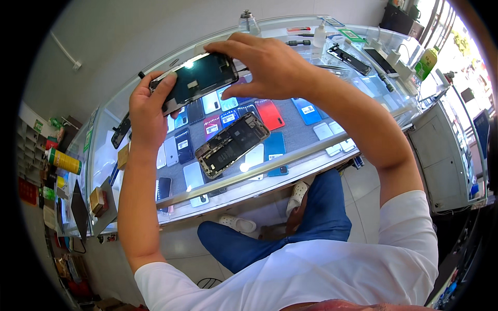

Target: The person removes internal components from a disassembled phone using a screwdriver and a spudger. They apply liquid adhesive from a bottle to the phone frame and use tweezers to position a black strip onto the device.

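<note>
My left hand (148, 109) is closed on a dark phone screen assembly (199, 80), thumb across its face, holding it raised over the glass counter (233, 191). My right hand (267, 65) grips its right end, fingers over the upper edge and thumb by the lower corner. Below them an opened phone body (231, 145) with battery and inner parts exposed lies at a slant on the glass. Many coloured phones, among them a red one (270, 115), show beneath the glass. Another dark phone part (121, 132) lies left of my left hand.
A glass jar (248, 26), dropper bottle (319, 36), phone part (347, 59), black phone (380, 61), chargers and green bottle (427, 62) sit along the counter's back and right. Small boxes (98, 199) and a yellow canister (65, 160) are at left, a grey cabinet (436, 155) at right.
</note>
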A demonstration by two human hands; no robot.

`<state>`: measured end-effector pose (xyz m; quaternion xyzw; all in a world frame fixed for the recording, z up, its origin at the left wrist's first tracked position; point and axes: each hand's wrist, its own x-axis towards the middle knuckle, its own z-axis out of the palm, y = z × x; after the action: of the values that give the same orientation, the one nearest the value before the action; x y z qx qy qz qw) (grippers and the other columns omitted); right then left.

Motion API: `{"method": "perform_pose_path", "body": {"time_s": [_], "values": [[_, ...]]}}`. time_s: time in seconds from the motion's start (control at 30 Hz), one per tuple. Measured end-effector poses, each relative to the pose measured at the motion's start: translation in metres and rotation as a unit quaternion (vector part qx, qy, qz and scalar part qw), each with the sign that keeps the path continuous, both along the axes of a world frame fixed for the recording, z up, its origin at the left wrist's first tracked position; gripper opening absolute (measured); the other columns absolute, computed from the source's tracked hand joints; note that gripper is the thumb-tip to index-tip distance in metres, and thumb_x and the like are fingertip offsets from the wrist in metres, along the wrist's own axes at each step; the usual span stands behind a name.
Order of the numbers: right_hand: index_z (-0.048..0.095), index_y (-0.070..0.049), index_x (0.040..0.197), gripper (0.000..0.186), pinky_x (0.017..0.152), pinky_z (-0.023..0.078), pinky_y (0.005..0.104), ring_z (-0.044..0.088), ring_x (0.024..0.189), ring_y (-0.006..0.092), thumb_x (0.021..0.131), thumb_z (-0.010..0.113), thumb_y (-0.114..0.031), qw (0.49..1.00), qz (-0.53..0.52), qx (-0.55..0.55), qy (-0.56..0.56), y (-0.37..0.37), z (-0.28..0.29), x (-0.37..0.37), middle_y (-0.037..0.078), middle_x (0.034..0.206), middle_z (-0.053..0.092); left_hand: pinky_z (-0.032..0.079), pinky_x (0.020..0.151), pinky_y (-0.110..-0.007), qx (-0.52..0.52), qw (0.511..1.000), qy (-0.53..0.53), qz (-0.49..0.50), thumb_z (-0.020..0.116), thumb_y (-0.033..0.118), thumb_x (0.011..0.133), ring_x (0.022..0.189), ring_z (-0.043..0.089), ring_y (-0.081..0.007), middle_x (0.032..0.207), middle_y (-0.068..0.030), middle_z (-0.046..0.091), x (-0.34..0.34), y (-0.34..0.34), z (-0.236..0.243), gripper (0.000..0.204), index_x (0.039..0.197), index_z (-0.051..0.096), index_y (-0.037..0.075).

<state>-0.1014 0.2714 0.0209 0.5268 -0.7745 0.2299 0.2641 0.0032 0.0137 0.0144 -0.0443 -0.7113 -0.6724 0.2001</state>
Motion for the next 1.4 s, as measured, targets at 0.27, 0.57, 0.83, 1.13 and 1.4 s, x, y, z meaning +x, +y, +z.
{"method": "perform_pose_path", "body": {"time_s": [0.27, 0.57, 0.83, 1.13, 1.4], "values": [[0.057, -0.010, 0.144, 0.079, 0.090, 0.059, 0.0456, 0.072, 0.110, 0.0366, 0.080, 0.086, -0.048, 0.996, -0.020, 0.066, -0.053, 0.007, 0.003, 0.001, 0.016, 0.129, 0.067, 0.037, 0.045, -0.019, 0.025, 0.997, -0.066, -0.023, 0.074, 0.028, 0.099, 0.056, 0.057, -0.0035, 0.082, -0.0010, 0.070, -0.004, 0.002, -0.002, 0.027, 0.113, 0.066, 0.007], [0.061, -0.008, 0.139, 0.075, 0.090, 0.057, 0.0462, 0.071, 0.106, 0.0378, 0.081, 0.084, -0.049, 0.993, -0.014, 0.097, -0.067, 0.009, 0.005, 0.013, 0.015, 0.124, 0.066, 0.036, 0.043, -0.017, 0.018, 0.995, -0.083, -0.046, 0.073, 0.031, 0.099, 0.052, 0.052, -0.0011, 0.079, 0.0010, 0.067, 0.000, 0.006, -0.002, 0.026, 0.111, 0.066, 0.008], [0.065, -0.005, 0.134, 0.073, 0.093, 0.057, 0.0444, 0.071, 0.108, 0.0362, 0.082, 0.084, -0.052, 0.996, -0.043, 0.075, -0.029, 0.016, 0.015, 0.006, 0.017, 0.122, 0.068, 0.041, 0.047, -0.022, 0.051, 0.994, -0.075, -0.066, 0.040, 0.060, 0.110, 0.053, 0.055, -0.0081, 0.075, -0.0002, 0.066, -0.004, 0.006, -0.001, 0.062, 0.111, 0.068, 0.005], [0.063, -0.004, 0.139, 0.093, 0.090, 0.056, 0.0367, 0.067, 0.111, 0.0352, 0.083, 0.072, -0.077, 0.940, -0.291, 0.079, -0.159, 0.189, 0.040, 0.012, 0.022, 0.125, 0.068, 0.043, 0.047, -0.021, -0.057, 0.997, -0.053, -0.026, 0.053, 0.044, 0.110, 0.052, 0.057, -0.0076, 0.073, -0.0029, 0.067, -0.009, 0.001, -0.009, 0.045, 0.102, 0.070, 0.003], [0.067, 0.000, 0.135, 0.088, 0.097, 0.055, 0.0414, 0.069, 0.114, 0.0340, 0.082, 0.077, -0.069, 0.851, -0.467, 0.084, -0.226, 0.312, -0.016, 0.066, 0.021, 0.124, 0.070, 0.043, 0.047, -0.020, -0.157, 0.985, -0.053, -0.046, 0.063, 0.028, 0.106, 0.053, 0.056, -0.0057, 0.073, -0.0004, 0.065, -0.010, 0.002, -0.014, 0.025, 0.100, 0.070, 0.005]]}}
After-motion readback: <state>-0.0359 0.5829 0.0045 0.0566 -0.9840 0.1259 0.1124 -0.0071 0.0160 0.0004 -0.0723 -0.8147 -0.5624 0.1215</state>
